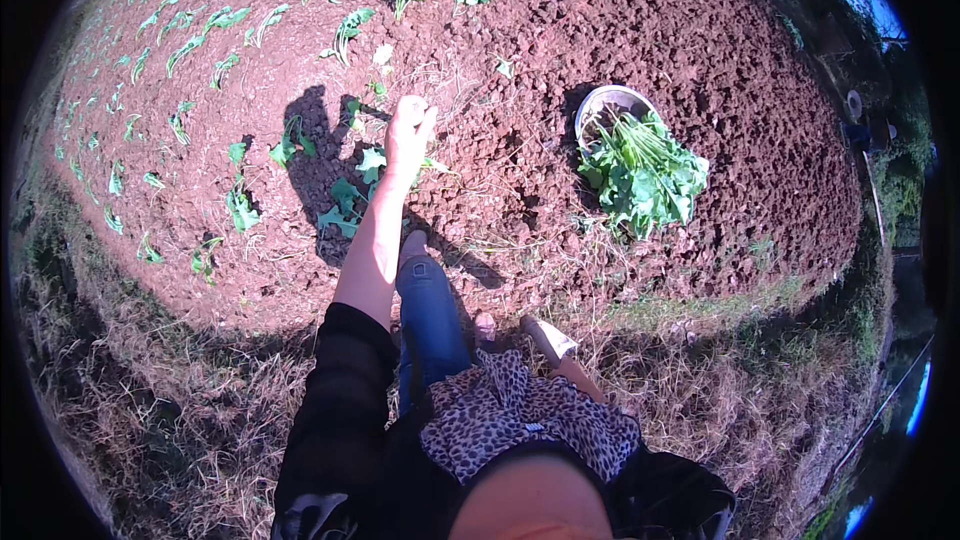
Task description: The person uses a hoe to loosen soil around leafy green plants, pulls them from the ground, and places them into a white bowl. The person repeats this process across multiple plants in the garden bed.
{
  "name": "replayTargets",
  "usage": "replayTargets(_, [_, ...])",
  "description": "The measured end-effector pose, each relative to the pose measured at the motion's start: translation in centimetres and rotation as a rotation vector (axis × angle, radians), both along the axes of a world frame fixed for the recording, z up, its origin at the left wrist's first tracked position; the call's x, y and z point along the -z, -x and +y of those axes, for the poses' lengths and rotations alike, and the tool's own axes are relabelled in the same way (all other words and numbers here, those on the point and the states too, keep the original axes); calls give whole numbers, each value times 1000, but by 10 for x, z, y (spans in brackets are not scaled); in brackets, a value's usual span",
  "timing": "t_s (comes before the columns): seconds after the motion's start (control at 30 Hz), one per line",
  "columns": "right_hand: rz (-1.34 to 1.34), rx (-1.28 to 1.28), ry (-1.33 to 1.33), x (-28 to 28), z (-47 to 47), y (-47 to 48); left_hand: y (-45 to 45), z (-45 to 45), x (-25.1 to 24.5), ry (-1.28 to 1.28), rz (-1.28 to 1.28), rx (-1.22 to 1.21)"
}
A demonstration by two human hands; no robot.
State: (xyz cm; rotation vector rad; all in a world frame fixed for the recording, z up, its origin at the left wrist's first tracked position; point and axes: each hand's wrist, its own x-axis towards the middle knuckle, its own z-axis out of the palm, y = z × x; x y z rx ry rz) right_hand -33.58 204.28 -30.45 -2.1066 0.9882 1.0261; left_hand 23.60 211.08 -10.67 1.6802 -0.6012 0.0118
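My left hand (pixel 410 124) reaches out over the reddish soil, its fingers curled. Whether anything lies inside them cannot be told. Leafy green seedlings (pixel 345 199) lie on the shaded ground beside that forearm. Low by my right leg, my right hand (pixel 550 340) is partly visible, part dark and part glaring white; its fingers and any object in it cannot be made out. Farther right, a light-rimmed round container (pixel 581 118) lies tilted on the soil, with a bunch of leafy green seedlings (pixel 645 184) spilling over its edge.
Rows of drooping seedlings (pixel 180 52) cover the soil at the left. Rough, clumpy soil (pixel 750 127) stretches to the right. My shoes (pixel 485 326) stand at the bed's near edge, beside dry grass (pixel 187 405). A person (pixel 862 133) appears at the far right.
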Motion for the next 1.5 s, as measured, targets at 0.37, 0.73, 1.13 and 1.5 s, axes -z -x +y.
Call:
replayTargets(0.37, [-41,148,-53,-8,5,10,23,8,-12,4,-155,26])
replayTargets(0.73, [-795,601,151,-195,-110,-133,34,2,-49,-269,-89,-135])
replayTargets(1.13, [-2139,459,329,-305,-369,-456,108,-206,40,77,-65,18])
replayTargets(1.5, [-481,928,-173,242,-235,-538,40,-249,164,-120,29,115])
